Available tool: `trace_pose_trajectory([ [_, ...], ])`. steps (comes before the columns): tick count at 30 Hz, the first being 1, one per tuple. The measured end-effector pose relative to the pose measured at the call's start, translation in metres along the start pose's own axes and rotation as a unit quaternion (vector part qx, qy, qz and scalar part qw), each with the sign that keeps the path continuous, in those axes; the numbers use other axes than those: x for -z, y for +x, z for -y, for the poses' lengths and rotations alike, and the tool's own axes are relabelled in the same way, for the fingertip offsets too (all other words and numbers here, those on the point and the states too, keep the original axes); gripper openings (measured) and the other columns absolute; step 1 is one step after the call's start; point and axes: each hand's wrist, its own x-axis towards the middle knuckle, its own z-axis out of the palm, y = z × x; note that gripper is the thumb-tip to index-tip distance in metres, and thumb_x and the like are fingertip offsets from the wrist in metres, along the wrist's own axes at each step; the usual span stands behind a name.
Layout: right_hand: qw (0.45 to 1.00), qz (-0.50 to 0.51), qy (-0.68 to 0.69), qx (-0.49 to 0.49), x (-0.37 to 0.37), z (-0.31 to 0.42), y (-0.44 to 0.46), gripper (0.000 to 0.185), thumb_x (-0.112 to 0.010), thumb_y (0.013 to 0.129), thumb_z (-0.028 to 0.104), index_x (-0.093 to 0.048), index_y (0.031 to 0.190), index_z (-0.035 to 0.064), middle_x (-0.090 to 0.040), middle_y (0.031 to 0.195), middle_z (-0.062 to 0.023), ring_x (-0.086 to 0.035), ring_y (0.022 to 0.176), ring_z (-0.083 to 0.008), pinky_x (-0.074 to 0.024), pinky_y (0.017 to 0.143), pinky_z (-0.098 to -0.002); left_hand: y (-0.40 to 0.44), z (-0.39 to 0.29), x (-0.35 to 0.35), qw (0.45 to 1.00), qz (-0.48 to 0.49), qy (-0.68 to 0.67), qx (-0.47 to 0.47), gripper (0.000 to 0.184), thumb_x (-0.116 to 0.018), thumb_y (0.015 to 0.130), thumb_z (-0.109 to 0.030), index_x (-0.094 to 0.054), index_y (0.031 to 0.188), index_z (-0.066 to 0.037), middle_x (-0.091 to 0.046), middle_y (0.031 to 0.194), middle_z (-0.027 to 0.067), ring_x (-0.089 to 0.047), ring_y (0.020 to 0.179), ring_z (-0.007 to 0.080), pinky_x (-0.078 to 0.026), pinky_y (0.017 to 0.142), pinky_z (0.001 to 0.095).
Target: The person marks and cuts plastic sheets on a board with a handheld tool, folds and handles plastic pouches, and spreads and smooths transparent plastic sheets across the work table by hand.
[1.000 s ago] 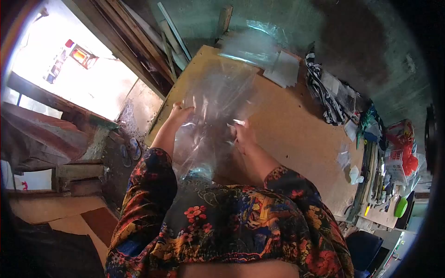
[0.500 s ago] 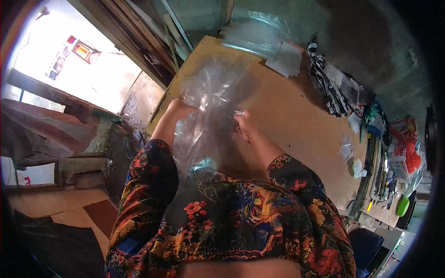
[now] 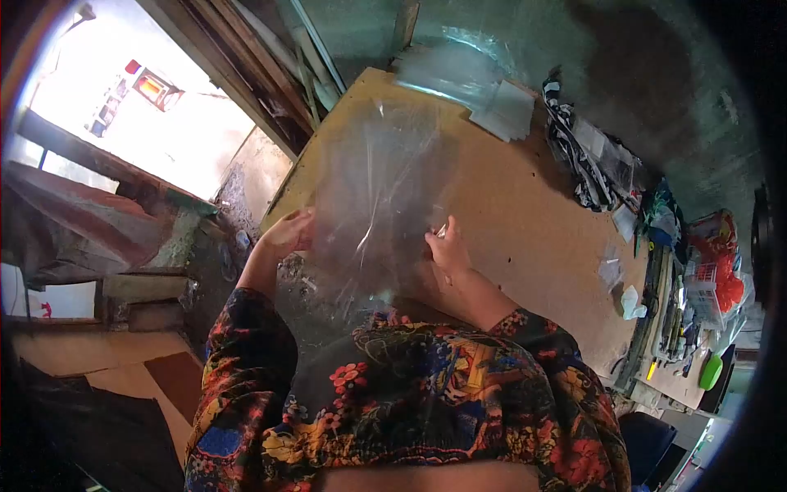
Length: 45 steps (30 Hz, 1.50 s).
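A clear plastic sheet or bag [image 3: 377, 180] is stretched between my hands, over the near left part of the wooden table [image 3: 525, 213]. My left hand [image 3: 288, 233] has its fingers closed at the plastic's left edge. On the right side, my right hand [image 3: 447, 246] pinches the other edge, with a small shiny bit showing at the fingertips. The plastic lies fairly flat, with a few bright creases, and its lower end reaches toward my floral top.
Stacked clear plastic [image 3: 451, 78] and whitish sheets [image 3: 504, 111] lie at the table's far edge. A black-and-white bundle [image 3: 578, 156] sits at the back right. Beyond are a white basket [image 3: 703, 287], a green object [image 3: 711, 371] and tools. Wooden planks lean at upper left.
The bunched plastic has been spread wider and flatter. My left hand has moved left and toward me, and my right hand has shifted slightly right.
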Motion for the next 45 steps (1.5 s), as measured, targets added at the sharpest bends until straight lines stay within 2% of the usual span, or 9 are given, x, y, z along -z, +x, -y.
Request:
trace_pose_trajectory([
  [5,0.976,0.129,0.171,-0.033,-0.032,-0.021,0.037,0.057,-0.055,0.075,0.023,-0.033,0.125,0.0041,-0.05,0.109,-0.0207,-0.054,0.093,-0.0369,-0.0441,0.077,-0.0416,0.023,0.006,-0.03,0.994,-0.051,0.077,-0.054,0.037,-0.053,0.085,-0.029,-0.051,0.113,-0.006,-0.056,0.101,0.0051,-0.056,0.085,0.0153,-0.048,0.064,0.0306],
  [7,0.916,0.196,0.333,-0.106,-0.011,0.021,0.025,0.023,-0.048,0.084,0.019,-0.044,0.101,0.0037,-0.05,0.084,-0.0027,-0.05,0.073,-0.0132,-0.0449,0.058,-0.0312,0.029,0.009,-0.025,0.98,-0.081,0.165,-0.072,0.038,-0.053,0.085,-0.03,-0.051,0.115,-0.006,-0.056,0.103,0.0061,-0.055,0.088,0.0148,-0.048,0.067,0.031],
  [11,0.915,0.198,0.346,-0.07,0.01,0.008,0.029,0.034,-0.051,0.083,0.02,-0.044,0.11,0.0013,-0.053,0.088,-0.0053,-0.053,0.069,-0.0139,-0.0452,0.056,-0.0284,0.023,0.031,-0.012,0.993,0.016,0.108,-0.046,0.039,-0.048,0.087,-0.034,-0.051,0.114,-0.006,-0.055,0.101,0.005,-0.054,0.089,0.0155,-0.046,0.068,0.031],
  [14,0.997,0.079,-0.019,0.008,0.01,-0.027,0.034,0.064,-0.055,0.081,0.025,-0.026,0.129,-0.0056,-0.058,0.087,-0.0108,-0.057,0.062,-0.0133,-0.0463,0.051,-0.0255,0.004,0.026,-0.018,0.998,-0.031,0.005,-0.057,0.039,-0.042,0.089,-0.036,-0.053,0.112,-0.006,-0.055,0.091,0.0038,-0.054,0.077,0.0159,-0.046,0.062,0.0304],
  [30,0.939,0.087,0.296,-0.153,0.004,-0.009,0.005,0.028,-0.043,0.083,0.001,-0.041,0.111,-0.0014,-0.056,0.088,-0.0127,-0.06,0.064,-0.0167,-0.0481,0.049,-0.0246,-0.026,0.084,-0.029,0.925,-0.347,-0.083,-0.135,0.011,-0.056,0.078,-0.011,-0.056,0.08,-0.001,-0.054,0.065,0.0031,-0.049,0.047,0.0107,-0.038,0.04,0.023],
  [36,0.993,0.053,-0.102,0.03,0.015,0.024,-0.005,0.046,-0.057,0.077,0.017,-0.04,0.118,0.0031,-0.053,0.099,-0.0183,-0.054,0.094,-0.0294,-0.045,0.078,-0.0417,-0.038,0.089,-0.023,0.966,-0.187,-0.106,-0.142,0.008,-0.056,0.079,-0.011,-0.054,0.081,-0.004,-0.051,0.068,0.0005,-0.049,0.051,0.01,-0.043,0.045,0.0229],
  [38,0.887,-0.132,-0.19,0.4,0.005,0.022,-0.002,0.055,-0.061,0.073,0.033,-0.042,0.118,0.008,-0.04,0.124,-0.0158,-0.038,0.115,-0.034,-0.0295,0.094,-0.0511,-0.04,0.077,-0.044,0.966,-0.206,-0.102,-0.118,0.009,-0.055,0.08,-0.012,-0.054,0.079,-0.003,-0.05,0.067,-0.0004,-0.047,0.05,0.0093,-0.037,0.044,0.0201],
  [40,0.873,0.082,-0.322,0.356,0.01,0.074,-0.028,0.062,-0.059,0.073,0.037,-0.037,0.125,0.0109,-0.021,0.136,-0.014,-0.025,0.123,-0.0346,-0.0223,0.097,-0.0538,-0.039,0.069,-0.055,0.974,-0.167,-0.076,-0.132,0.008,-0.054,0.081,-0.011,-0.055,0.082,-0.003,-0.051,0.066,-0.0002,-0.046,0.05,0.0086,-0.036,0.043,0.0207],
  [45,0.887,0.118,-0.315,0.317,-0.045,0.097,-0.02,0.07,-0.056,0.074,0.041,-0.029,0.132,0.0142,-0.023,0.136,-0.0149,-0.027,0.121,-0.0368,-0.0211,0.097,-0.0558,-0.02,0.078,-0.094,0.979,-0.063,-0.045,-0.189,0.008,-0.051,0.084,-0.009,-0.054,0.09,-0.004,-0.056,0.08,0.0004,-0.051,0.065,0.0074,-0.04,0.056,0.0209],
])
